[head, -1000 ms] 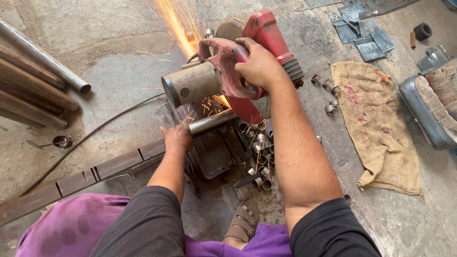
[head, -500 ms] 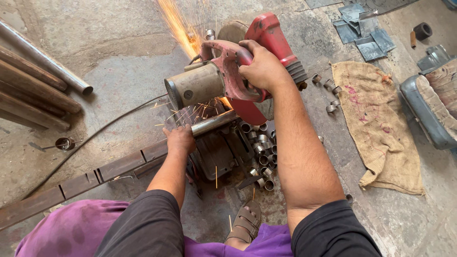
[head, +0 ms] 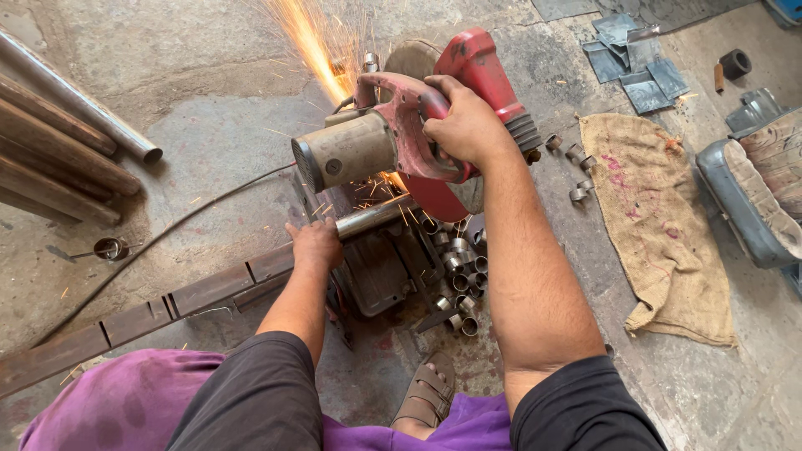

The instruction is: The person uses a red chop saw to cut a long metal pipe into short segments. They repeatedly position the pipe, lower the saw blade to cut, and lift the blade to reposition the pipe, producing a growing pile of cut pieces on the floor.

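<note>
My right hand (head: pixel 468 125) grips the handle of a red chop saw (head: pixel 418 134), which is tilted down onto a shiny metal pipe (head: pixel 376 215). Orange sparks (head: pixel 322 42) fly away from the blade toward the top of the view. My left hand (head: pixel 316 244) holds the pipe against the saw's dark base (head: pixel 380 271), just left of the cut. Several short cut pipe rings (head: pixel 458 263) lie heaped on the base to the right of the blade. My sandalled foot (head: pixel 426 388) rests on the floor below the saw.
A long rusty steel bar (head: pixel 142 313) runs from the saw to the lower left. Round pipes (head: pixel 67 142) lie at the left edge. A burlap sack (head: pixel 660 217), several loose rings (head: pixel 576 163), grey metal plates (head: pixel 635 63) and a grey tray (head: pixel 748 205) sit to the right.
The saw head has swung a little lower onto the pipe under my right hand, and the spark stream continues. My left hand stays on the pipe.
</note>
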